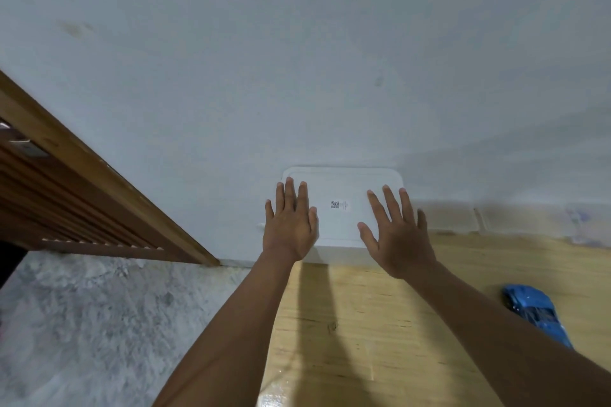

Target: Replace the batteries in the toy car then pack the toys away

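a: left hand?
b: left hand [291, 228] flat, palm down, fingers straight and slightly spread, over the left end of the lid [344, 225].
a: right hand?
b: right hand [396, 235] the same: flat, palm down, fingers straight and spread, over the right end of the lid. neither hand grips anything. cannot tell whether the palms bear down or only rest there.
a: the lid itself?
b: white, with rounded corners, seated on a white box [340, 254]. a small printed code label [335, 204] sits mid-lid, between the two hands.
a: where is the box?
b: at the far edge of the table [347, 324], its back against the wall [297, 59].
a: and the car?
b: a blue car [535, 314] lies on the table to the right, just beside the right forearm and well apart from the box. no hand touches it. its underside is out of sight.
a: surroundings?
b: a slatted wooden door [82, 195] at left, with grey mottled floor [99, 324] below it, left of the table.
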Available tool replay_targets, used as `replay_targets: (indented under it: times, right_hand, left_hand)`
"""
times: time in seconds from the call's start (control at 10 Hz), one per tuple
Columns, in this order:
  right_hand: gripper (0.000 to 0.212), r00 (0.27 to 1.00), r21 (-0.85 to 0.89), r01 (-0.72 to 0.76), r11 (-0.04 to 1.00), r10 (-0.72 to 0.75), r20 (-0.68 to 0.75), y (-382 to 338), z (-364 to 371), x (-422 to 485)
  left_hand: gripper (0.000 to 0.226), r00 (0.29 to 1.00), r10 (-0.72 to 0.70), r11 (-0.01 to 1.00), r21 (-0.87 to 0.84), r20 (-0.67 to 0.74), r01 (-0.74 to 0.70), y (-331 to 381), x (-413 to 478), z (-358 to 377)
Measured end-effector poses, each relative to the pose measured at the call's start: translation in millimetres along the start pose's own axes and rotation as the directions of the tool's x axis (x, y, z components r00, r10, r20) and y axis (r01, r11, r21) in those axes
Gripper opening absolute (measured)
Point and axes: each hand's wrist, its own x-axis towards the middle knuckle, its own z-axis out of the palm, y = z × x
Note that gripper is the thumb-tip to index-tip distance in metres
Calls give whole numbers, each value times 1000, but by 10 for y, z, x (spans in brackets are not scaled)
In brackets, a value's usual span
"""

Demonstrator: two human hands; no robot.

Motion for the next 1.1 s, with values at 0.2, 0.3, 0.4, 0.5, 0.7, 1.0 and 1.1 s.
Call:
replay_targets:
  times: [0.2, 0.3, 0.4, 0.5, 0.7, 1.0, 1.1]
  right_hand:
    - [83, 995, -1, 30, 1000, -30, 92, 7, -75, 12]
    - [82, 993, 21, 101, 995, -103, 61, 47, -37, -113]
    - [81, 992, 33, 88, 996, -91, 87, 59, 0, -170]
    - [83, 990, 14, 84, 996, -85, 109, 64, -2, -156]
    - [87, 984, -9, 77, 997, -74, 159, 45, -60, -145]
    - [75, 956, -43, 8, 999, 5, 295, -80, -303, -138]
    - [62, 963, 5, 118, 993, -116, 244, -71, -505, -283]
  left_hand:
    - [61, 998, -51, 996, 72, 21, 49, 140, -50, -35]
    - [69, 999, -12, 998, 67, 38, 9, 232, -240, 20]
    - [85, 999, 15, 998, 61, 38, -18, 206, -323, 94]
    - [86, 999, 12, 998, 67, 33, -14, 192, -297, 114]
    - [85, 999, 10, 997, 78, 39, -13, 203, -301, 120]
    - [71, 983, 4, 999, 44, 182, -12, 243, -240, -88]
    - [66, 995, 64, 992, -113, 77, -55, 120, -350, -212]
